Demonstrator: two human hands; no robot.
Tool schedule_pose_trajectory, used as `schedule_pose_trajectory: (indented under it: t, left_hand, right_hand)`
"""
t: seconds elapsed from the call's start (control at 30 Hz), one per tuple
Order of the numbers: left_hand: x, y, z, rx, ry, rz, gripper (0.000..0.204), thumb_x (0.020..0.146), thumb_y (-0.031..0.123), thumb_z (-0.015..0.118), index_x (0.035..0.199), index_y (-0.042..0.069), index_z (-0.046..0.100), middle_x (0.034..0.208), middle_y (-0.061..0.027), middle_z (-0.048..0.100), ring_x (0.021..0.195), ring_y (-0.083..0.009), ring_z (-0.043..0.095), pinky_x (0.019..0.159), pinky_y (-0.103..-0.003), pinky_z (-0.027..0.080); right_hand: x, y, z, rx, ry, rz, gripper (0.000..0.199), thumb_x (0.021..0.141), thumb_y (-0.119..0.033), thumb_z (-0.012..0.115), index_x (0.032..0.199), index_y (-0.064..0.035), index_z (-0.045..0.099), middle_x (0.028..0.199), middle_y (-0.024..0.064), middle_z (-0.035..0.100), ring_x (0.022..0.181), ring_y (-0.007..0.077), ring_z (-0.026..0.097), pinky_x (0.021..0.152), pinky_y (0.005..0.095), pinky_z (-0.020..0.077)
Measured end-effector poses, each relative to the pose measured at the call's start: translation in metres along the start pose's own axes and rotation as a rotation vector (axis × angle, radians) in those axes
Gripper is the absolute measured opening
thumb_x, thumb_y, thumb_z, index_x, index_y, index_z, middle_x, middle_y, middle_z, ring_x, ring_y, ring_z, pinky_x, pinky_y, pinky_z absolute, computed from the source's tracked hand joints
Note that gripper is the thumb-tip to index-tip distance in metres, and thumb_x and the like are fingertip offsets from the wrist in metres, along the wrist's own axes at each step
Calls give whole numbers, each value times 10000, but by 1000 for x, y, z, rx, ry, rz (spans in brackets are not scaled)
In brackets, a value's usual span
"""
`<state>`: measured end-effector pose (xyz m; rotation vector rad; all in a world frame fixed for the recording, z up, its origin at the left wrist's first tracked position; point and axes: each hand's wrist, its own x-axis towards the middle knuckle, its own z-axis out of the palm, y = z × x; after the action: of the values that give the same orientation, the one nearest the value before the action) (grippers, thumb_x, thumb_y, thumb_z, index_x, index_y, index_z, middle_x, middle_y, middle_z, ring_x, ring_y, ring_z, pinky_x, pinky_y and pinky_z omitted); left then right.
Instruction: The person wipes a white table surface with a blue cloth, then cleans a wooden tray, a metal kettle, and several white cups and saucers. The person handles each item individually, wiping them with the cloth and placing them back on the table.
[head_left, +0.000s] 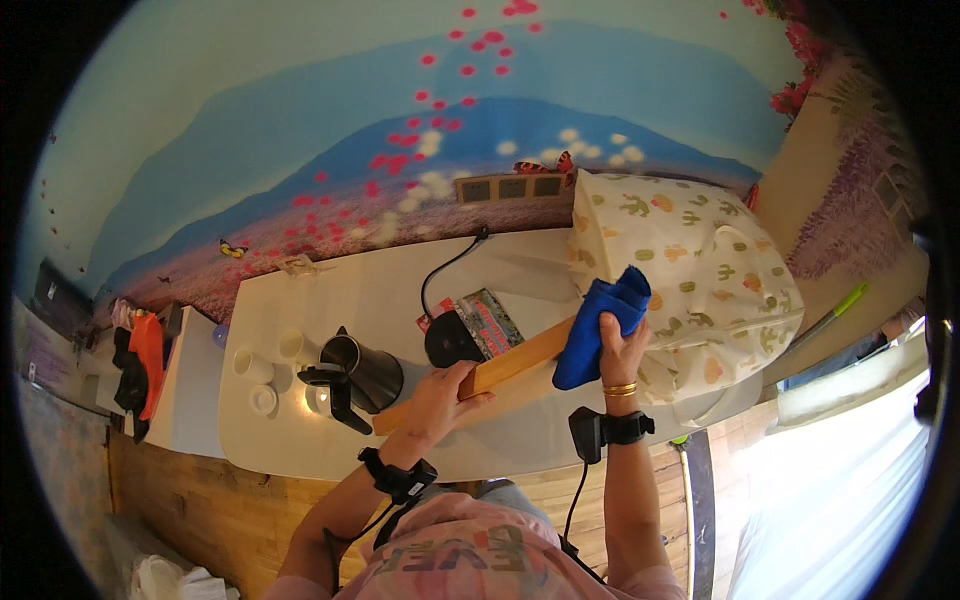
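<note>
My left hand [440,405] grips a long, light-brown wooden board [530,358] near its left part, with the thumb along its upper side. The board is held tilted above the white table [375,275], its right end higher. At that right end, my right hand [622,352] is closed on a folded blue cloth [590,335], which lies against the board and hides its tip. A dark metal kettle [365,372] with a black handle stands just left of my left hand. Behind the board are a round black kettle base [452,342] and a colourful printed packet [490,318].
White cups [252,365] and a small white lid-like ring [263,400] stand at the table's left. A large cactus-patterned cloth bag or cover [700,280] fills the right end. A black cord [432,280] runs to the wall sockets [510,188]. Orange and black cloths [146,360] hang far left.
</note>
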<state>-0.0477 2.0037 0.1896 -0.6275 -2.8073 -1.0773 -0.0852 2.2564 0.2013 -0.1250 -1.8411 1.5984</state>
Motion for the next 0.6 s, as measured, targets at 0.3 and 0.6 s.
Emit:
schedule_pose_trajectory:
  t: [0.3,0.6]
  left_hand:
    - [-22,-10,-21,-301,133,54,457,727,210,726,1069,0,509,873,-140,596,781,-292,588,683,-366,461]
    - [-50,-27,-42,-906,242,-140,681,746,98,700,1303,40,313,1128,-90,516,1022,-195,513,881,-316,423]
  right_hand:
    - [-35,-119,46,-507,-223,-630,507,578,-505,736,786,-71,577,746,93,542,722,270,521,737,373,376]
    - [-97,-152,114,-458,-394,-769,493,595,-463,688,886,-78,587,857,49,586,828,219,565,785,358,366]
